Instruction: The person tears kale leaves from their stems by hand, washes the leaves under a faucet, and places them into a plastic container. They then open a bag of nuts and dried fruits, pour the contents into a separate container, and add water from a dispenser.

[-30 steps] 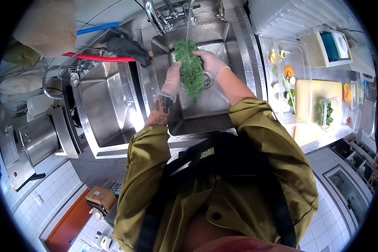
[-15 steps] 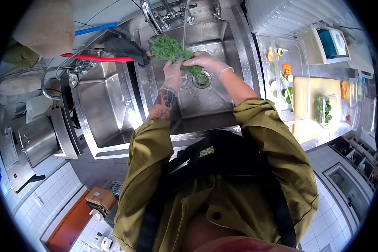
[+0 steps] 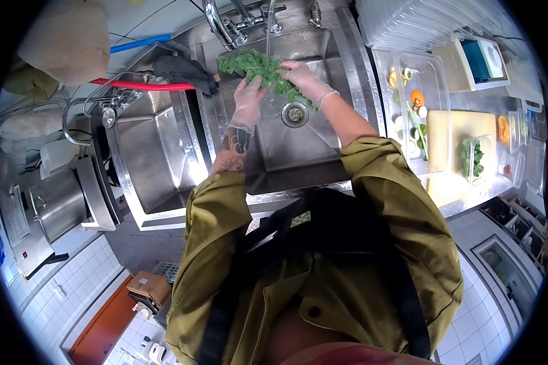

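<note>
Both my hands wear thin clear gloves and hold a bunch of curly green kale (image 3: 263,67) sideways under the running faucet (image 3: 268,18) in the right steel sink (image 3: 298,152). My left hand (image 3: 248,96) grips the bunch from below at its middle. My right hand (image 3: 303,78) holds its right end, just above the drain (image 3: 295,114). The leafy end points left toward the sink's back corner.
An empty second sink (image 3: 155,152) lies to the left with a dark cloth (image 3: 179,68) and red hose (image 3: 140,84) behind it. On the right counter stand a clear tray of vegetables (image 3: 415,115), a cutting board (image 3: 463,158) and a tub of greens (image 3: 472,159).
The kale hung upright under the tap a second ago. It has been turned sideways and lifted toward the back of the sink, and both hands moved up with it.
</note>
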The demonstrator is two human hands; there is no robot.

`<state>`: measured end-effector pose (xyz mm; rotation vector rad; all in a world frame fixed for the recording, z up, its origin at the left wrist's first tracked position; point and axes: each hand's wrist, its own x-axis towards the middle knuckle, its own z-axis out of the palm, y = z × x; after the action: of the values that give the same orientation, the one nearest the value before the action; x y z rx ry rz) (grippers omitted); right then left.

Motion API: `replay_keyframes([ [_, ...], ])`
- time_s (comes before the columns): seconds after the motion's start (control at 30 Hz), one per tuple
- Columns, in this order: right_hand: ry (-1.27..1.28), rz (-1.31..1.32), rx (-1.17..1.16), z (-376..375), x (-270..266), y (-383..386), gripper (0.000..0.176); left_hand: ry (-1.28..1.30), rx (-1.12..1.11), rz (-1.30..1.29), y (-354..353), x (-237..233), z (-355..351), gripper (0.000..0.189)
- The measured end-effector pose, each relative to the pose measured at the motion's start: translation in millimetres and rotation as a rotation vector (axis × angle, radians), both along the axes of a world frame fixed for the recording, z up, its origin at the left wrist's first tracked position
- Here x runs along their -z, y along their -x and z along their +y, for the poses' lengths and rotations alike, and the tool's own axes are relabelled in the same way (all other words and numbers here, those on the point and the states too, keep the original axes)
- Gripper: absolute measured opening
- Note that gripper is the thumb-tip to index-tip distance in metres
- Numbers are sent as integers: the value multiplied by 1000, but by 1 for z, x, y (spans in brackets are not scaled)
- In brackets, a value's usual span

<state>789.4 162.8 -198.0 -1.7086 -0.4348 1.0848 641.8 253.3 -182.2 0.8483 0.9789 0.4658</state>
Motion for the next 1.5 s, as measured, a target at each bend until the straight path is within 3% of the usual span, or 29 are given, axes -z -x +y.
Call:
replay_keyframes([
  [0.1, -155, -55, -29, 4, -9, 1, 38, 235, 75, 12, -6, -38, -8, 40],
  [0.2, -187, 146, -35, 17, -17, -1, 45, 120, 191, -83, -8, -23, -7, 44],
  [0.33, -180, 216, -161, 37, -29, -14, 52, -49, 48, 21, -11, -15, 0, 35],
  [0.57, -267, 184, -263, 67, -39, -17, 60, -176, -242, -65, -6, -14, 23, 33],
  [0.67, -264, 250, -285, 79, -29, -23, 58, -134, -435, 18, -1, -54, 23, 37],
  [0.8, -303, 442, -378, 76, -32, -23, 59, -67, -174, 5, 1, -76, 34, 58],
  [0.83, -301, 471, -394, 79, -24, -23, 58, -145, -144, 7, 0, -77, 34, 54],
  [0.93, -353, 554, -428, 83, -19, -27, 54, -149, -129, -105, 2, -62, 49, 48],
  [1.0, -460, 605, -437, 67, -29, -36, 49, -139, -204, 1, 5, -55, 56, 58],
  [1.1, -287, 529, -195, 51, 2, -56, 42, -41, -326, 72, 3, -61, 48, 68],
  [1.2, -163, 529, -135, 23, 0, -68, 43, -34, -347, 66, 0, -73, 34, 30],
  [1.33, -46, 346, -164, 7, -20, -63, 59, -48, -274, -37, -2, -73, 29, 33],
  [1.37, -87, 238, -197, -4, -34, -55, 75, -56, -249, -13, -4, -68, 25, 35],
  [1.47, -127, -38, -282, -3, -62, -23, 81, -236, -154, 99, -11, -49, 3, 33],
  [1.5, -178, -29, -273, -8, -78, -10, 86, -445, -77, 180, -10, -26, 0, 29],
])
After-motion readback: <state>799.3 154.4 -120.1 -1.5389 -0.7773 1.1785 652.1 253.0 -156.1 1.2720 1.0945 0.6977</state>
